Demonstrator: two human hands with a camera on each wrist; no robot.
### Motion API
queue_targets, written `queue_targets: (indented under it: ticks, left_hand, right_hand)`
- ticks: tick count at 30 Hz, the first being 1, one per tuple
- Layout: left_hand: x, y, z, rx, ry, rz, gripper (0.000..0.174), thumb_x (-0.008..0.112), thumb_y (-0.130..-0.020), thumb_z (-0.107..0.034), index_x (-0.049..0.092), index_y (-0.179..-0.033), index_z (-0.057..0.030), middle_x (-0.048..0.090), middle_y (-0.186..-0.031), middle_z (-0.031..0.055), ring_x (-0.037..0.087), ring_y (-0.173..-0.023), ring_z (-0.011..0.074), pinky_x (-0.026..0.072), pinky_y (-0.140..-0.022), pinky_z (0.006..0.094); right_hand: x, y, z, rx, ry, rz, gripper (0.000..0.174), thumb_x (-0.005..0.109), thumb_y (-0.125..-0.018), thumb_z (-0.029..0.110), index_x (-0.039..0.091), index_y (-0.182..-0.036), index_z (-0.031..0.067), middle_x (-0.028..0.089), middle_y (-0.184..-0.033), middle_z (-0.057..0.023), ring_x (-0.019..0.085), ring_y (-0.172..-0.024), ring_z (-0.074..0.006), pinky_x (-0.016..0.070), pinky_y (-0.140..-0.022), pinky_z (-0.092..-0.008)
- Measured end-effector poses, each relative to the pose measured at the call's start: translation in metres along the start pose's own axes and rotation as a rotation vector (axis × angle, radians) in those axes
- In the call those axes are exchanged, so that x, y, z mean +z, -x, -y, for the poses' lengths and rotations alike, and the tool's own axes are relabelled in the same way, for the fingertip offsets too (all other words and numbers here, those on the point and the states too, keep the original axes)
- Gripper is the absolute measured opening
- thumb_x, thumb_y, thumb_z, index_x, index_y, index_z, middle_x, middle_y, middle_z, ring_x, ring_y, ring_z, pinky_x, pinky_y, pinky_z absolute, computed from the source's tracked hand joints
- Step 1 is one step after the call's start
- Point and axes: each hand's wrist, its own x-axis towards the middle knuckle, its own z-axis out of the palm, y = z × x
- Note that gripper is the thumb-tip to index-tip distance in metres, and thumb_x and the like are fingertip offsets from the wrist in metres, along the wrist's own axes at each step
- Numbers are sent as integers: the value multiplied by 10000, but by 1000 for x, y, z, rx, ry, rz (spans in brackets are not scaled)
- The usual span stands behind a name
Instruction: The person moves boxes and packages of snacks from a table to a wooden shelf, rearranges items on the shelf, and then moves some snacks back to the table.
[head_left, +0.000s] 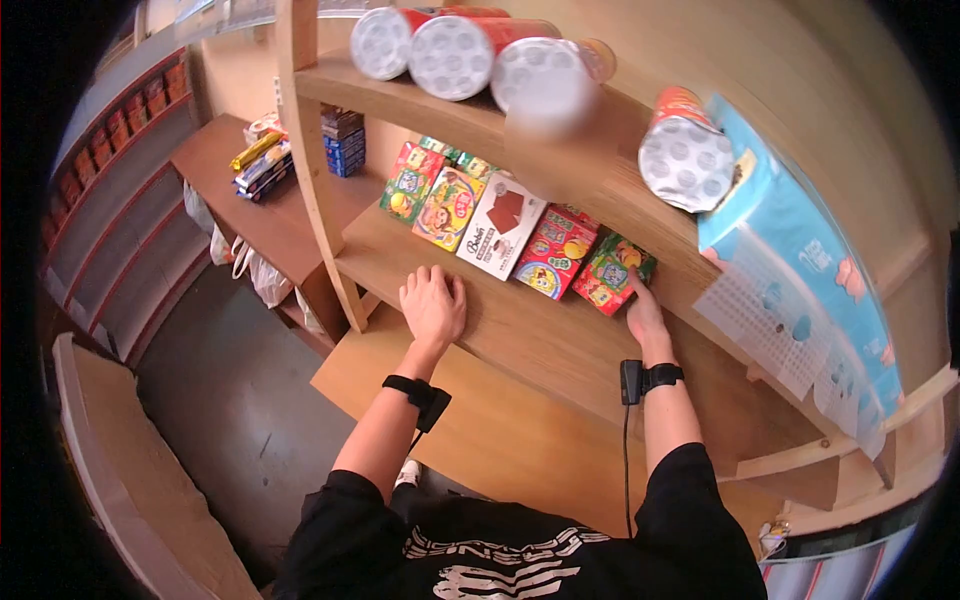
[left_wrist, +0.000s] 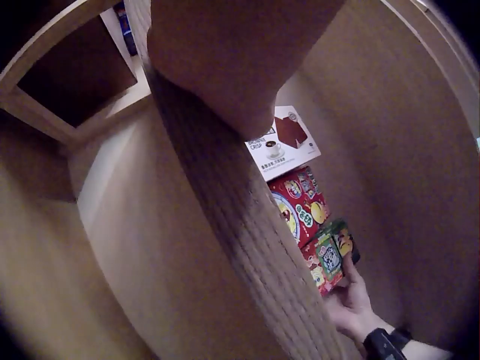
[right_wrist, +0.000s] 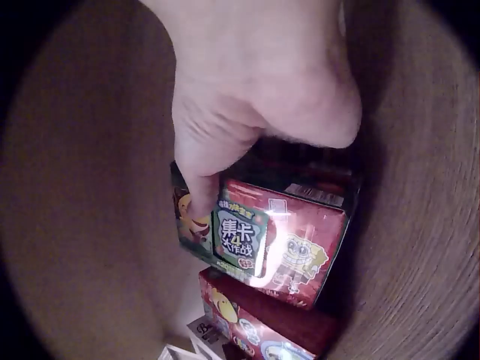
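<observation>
In the head view my left hand (head_left: 432, 305) rests on the front of the wooden shelf (head_left: 510, 330), below a yellow box (head_left: 449, 210) and a white box with a brown wafer picture (head_left: 502, 225). It holds nothing. My right hand (head_left: 648, 318) grips a red and green cartoon snack box (head_left: 615, 272) at the right end of the row. The thumb lies across its printed face; the other fingers are mostly hidden. Beside it stands a red snack box (head_left: 557, 252). In the right wrist view, the gripped snack box (right_wrist: 281, 240) sits slightly askew to its red neighbour (right_wrist: 247, 322).
Several canisters (head_left: 452, 58) lie on the upper shelf board (head_left: 420, 105), above the hands. A blue printed sheet (head_left: 800, 250) hangs at the right. To the left, a wooden upright (head_left: 318, 190) borders the shelf, and a brown table (head_left: 225, 175) holds packages.
</observation>
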Motion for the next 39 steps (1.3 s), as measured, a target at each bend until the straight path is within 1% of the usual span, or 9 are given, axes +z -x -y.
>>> queue_targets:
  ticks: [5,17,21,24,27,28,32,38,39]
  left_hand:
    - [-4,0,-2,-15,-11,25,197,574,-815,-256,576,-823,-59,562,-871,121,529,-870,285,393,-759,403]
    - [-3,0,-4,1,-20,24,204,568,-816,-258,577,-830,-55,559,-883,125,528,-882,287,389,-768,394]
    - [-3,-1,-4,-2,-44,35,226,558,-826,-271,580,-848,-47,562,-893,131,527,-896,289,389,-773,399]
    - [-3,-1,-4,-5,-51,61,232,555,-832,-276,582,-859,-46,565,-900,132,527,-904,292,389,-782,402]
    - [-2,0,-5,3,-48,46,230,556,-833,-276,583,-863,-50,567,-903,130,528,-909,293,389,-793,405]
    - [-2,0,-5,-1,-55,27,227,557,-833,-276,583,-862,-53,568,-904,128,528,-911,293,390,-798,406]
    - [-3,0,-5,12,-46,36,223,560,-832,-276,584,-862,-57,568,-899,124,528,-909,293,390,-802,410]
    - [-4,1,-6,8,-34,41,217,567,-827,-275,583,-850,-60,568,-892,121,528,-906,294,390,-802,412]
    - [-4,1,-6,10,-44,34,216,568,-826,-274,582,-846,-59,568,-892,122,528,-904,295,390,-800,412]
  right_hand:
    - [4,3,5,81,51,-22,654,657,-865,288,319,-1395,108,406,-1395,-46,357,-1284,-181,252,-1081,-365]
    - [30,16,-10,130,47,-205,570,623,-894,268,341,-1354,85,493,-1279,-103,546,-1114,-217,486,-901,-366]
    - [57,33,9,151,25,-233,637,595,-898,379,315,-1384,79,479,-1309,-94,545,-1118,-217,484,-901,-362]
    - [22,13,-40,240,-107,-106,675,554,-897,471,327,-1381,58,491,-1304,-85,545,-1118,-206,481,-901,-353]
    - [16,10,-72,234,-69,-240,681,519,-898,517,359,-1361,44,508,-1287,-80,547,-1114,-192,480,-897,-344]
    - [57,32,-22,242,-57,-319,679,516,-898,522,370,-1357,43,509,-1287,-78,541,-1121,-188,461,-922,-341]
    - [36,27,-49,138,-23,-218,693,502,-904,525,342,-1374,43,498,-1297,-79,525,-1138,-191,432,-958,-337]
    - [54,38,-16,213,93,-232,727,473,-916,531,270,-1419,47,414,-1382,-89,455,-1215,-185,381,-1007,-333]
    - [52,34,-10,188,31,-119,738,468,-918,532,251,-1428,44,382,-1407,-94,427,-1239,-186,365,-1020,-331]
